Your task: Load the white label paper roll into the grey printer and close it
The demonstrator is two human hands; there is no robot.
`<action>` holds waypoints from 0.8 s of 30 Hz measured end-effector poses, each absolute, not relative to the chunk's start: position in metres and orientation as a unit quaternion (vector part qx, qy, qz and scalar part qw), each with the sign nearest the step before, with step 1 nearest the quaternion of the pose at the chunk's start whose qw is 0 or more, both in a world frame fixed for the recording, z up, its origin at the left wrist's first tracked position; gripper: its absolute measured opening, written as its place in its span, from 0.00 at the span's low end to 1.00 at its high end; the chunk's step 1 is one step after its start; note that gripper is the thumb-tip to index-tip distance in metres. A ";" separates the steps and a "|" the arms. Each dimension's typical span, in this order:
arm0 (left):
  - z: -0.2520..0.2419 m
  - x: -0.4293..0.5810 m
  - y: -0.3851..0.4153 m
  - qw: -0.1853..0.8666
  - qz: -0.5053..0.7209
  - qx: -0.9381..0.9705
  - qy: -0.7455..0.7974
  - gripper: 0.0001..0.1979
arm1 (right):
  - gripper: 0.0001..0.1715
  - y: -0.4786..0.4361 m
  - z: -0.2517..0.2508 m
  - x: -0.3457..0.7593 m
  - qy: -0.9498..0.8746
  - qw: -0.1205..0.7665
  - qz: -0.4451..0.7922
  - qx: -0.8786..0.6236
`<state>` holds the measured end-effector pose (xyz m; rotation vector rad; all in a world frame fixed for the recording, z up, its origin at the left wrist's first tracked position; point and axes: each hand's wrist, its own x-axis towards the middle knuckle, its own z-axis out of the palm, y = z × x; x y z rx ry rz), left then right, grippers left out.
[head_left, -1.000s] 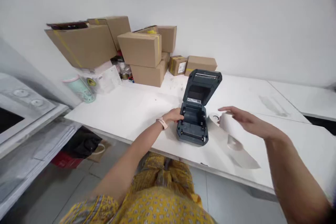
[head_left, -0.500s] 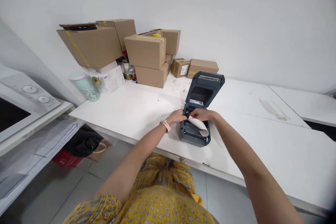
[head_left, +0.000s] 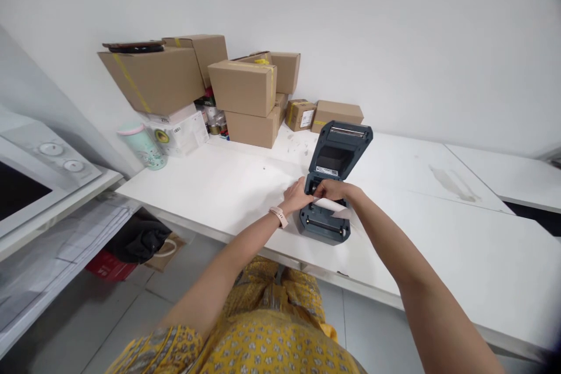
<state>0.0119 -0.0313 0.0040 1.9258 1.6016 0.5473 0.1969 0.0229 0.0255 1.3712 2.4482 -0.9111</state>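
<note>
A dark grey label printer sits near the front edge of the white table, its lid tilted up and back. My left hand, with a pink watch on the wrist, rests against the printer's left side, fingers curled on its edge. My right hand reaches into the open bay with its fingers pinched on a white paper roll, which lies across the bay with its loose end sticking out to the right.
Several cardboard boxes are stacked against the back wall, with a mint green tumbler and a white carton beside them. A microwave stands on a shelf at left. A second white table joins at right.
My right hand left the table right of the printer and carried the white paper roll into the open bay. In the last half second the roll has sunk lower in the bay.
</note>
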 end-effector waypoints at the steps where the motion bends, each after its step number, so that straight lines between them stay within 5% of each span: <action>1: 0.003 0.013 -0.032 0.286 0.215 0.716 0.600 0.39 | 0.18 0.024 0.025 0.197 0.826 0.094 -0.303 0.466; 4: 0.000 0.016 -0.036 0.289 0.241 0.702 0.604 0.39 | 0.19 0.024 0.023 0.197 0.826 0.089 -0.292 0.473; 17: -0.004 0.015 -0.053 0.200 0.359 0.740 0.532 0.08 | 0.19 0.027 0.025 0.196 0.824 0.111 -0.274 0.484; 24: -0.005 0.018 -0.056 0.135 0.382 0.779 0.479 0.14 | 0.15 0.025 0.027 0.196 0.827 0.109 -0.273 0.479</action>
